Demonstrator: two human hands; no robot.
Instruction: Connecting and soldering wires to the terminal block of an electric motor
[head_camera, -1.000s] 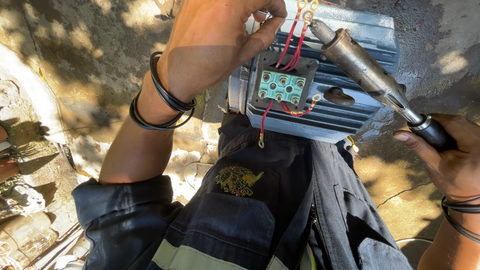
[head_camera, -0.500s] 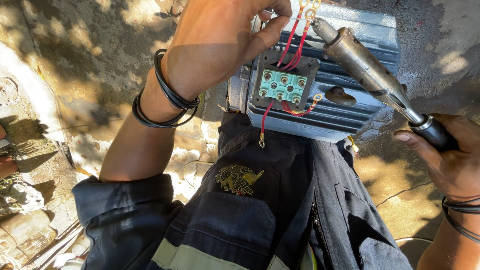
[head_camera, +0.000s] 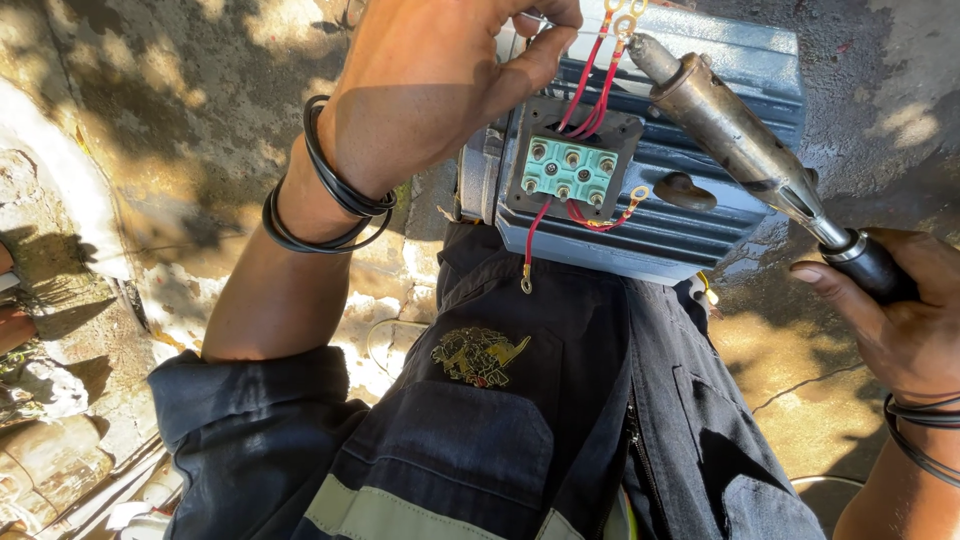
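A blue ribbed electric motor (head_camera: 700, 215) rests against my dark work trousers. Its open terminal box shows a pale green terminal block (head_camera: 570, 170) with several studs. Red wires (head_camera: 595, 85) with ring lugs rise from the block, and my left hand (head_camera: 440, 80) pinches them near the top. Another red wire (head_camera: 530, 245) hangs down below the block. My right hand (head_camera: 895, 310) grips the black handle of a soldering iron (head_camera: 735, 135), whose metal tip reaches up to the lugs of the held wires.
Rough concrete ground (head_camera: 200, 120) lies to the left and right in patchy sunlight. My dark jacket (head_camera: 470, 430) with a reflective stripe fills the lower middle. Debris and pale stones (head_camera: 40, 400) sit at the lower left edge.
Hardly anything has moved; my left hand and the soldering iron keep the same places at the wire lugs, with a slight shift of the view.
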